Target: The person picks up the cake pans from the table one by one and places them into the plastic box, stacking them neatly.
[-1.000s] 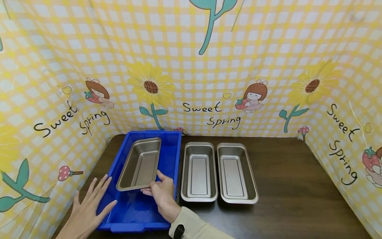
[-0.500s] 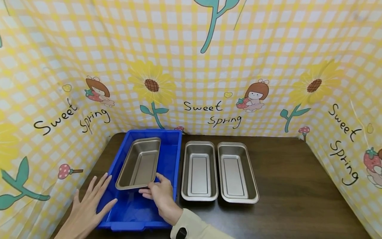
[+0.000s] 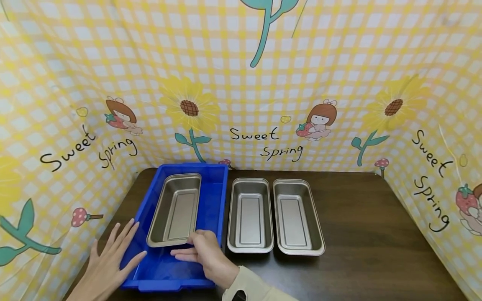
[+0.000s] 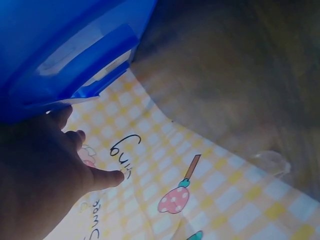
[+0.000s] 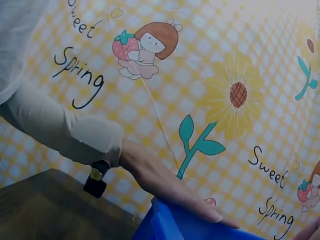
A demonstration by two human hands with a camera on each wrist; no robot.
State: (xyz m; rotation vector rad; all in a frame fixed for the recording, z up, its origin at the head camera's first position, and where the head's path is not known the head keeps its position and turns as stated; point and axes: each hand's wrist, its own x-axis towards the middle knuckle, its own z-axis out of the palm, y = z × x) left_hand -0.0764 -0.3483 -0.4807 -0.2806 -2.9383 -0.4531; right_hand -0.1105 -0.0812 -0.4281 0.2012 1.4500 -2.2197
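Head view: a metal loaf pan sits inside a blue bin, open side up, closer to the bin's left wall than to its right. The right hand reaches in from the front and pinches the rim at the pan's near right corner; its lower fingers stretch out straight and close together, just in front of the pan's near end. Whether the pan's base touches the floor of the bin, I cannot tell. The left hand lies at the bin's left edge with its fingers spread, the thumb reaching over the rim.

Seen from the left wrist, that hand is in shadow against the blue plastic, one finger pointing out over the printed cloth. The right wrist camera catches the left arm from the side, in a pale sleeve with a black band at the wrist.

A second pan stands on the dark wooden table just right of the bin, and a third pan just beside that one, both open side up. Yellow checked cloth with sunflowers and "Sweet Spring" lettering hangs behind and at both sides.
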